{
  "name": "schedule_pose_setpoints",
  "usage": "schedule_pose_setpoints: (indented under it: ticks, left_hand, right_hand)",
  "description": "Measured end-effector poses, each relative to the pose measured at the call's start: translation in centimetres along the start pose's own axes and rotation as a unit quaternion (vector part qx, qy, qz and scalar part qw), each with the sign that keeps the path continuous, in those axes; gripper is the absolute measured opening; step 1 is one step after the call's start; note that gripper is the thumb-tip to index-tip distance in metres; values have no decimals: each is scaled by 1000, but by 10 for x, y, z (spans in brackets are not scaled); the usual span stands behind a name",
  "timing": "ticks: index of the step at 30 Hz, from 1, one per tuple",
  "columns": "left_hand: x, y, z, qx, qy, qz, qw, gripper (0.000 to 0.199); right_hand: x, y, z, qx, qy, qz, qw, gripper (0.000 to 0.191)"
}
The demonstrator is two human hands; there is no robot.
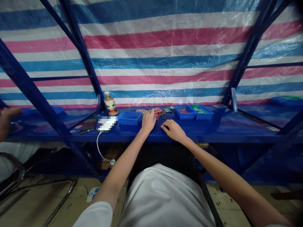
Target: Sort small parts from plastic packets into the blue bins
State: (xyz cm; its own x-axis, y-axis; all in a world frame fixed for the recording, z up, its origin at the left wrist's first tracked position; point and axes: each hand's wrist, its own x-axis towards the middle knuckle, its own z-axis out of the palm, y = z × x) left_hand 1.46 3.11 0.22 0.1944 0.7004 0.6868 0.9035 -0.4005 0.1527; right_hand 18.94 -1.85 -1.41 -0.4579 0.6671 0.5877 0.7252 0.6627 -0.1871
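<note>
My left hand point(149, 120) rests over the desk with its fingers bent down and closed at a small pink plastic bag point(157, 110). A little heap of small brass-coloured pieces point(162, 113) lies just right of that bag. Close by on the right, my right hand point(174, 130) hovers low at the desk's front with thumb and fingers curled together in a pinch. Whatever is between those fingertips is too small to make out. Left of my left hand stands a shallow blue bin point(129, 122), with a few small bits inside.
Two blue bins point(185, 116) with pink and green bags stand right of my hands. A drink bottle point(110, 104), a phone point(88, 126) and a white cable point(98, 145) are left. Blue rack posts point(81, 47) frame the blue desk point(227, 126). Another person's hand point(7, 121) shows far left.
</note>
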Motion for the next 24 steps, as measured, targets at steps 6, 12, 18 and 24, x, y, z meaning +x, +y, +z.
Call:
schedule_pose_setpoints:
  ticks: [6, 12, 18, 24]
  left_hand:
    - [0, -2, 4, 58, -33, -78, 995, 24]
    - [-2, -4, 6, 78, -75, -96, 989, 29]
    - [-1, -2, 1, 80, -61, -115, 988, 33]
    - [-1, 0, -6, 80, -55, -166, 981, 35]
  right_hand:
    - [1, 2, 1, 5, -5, 4, 1000, 24]
    - [1, 2, 1, 5, -9, 4, 1000, 26]
    - [1, 3, 1, 4, -7, 4, 1000, 26]
    - [1, 4, 3, 4, -10, 4, 1000, 26]
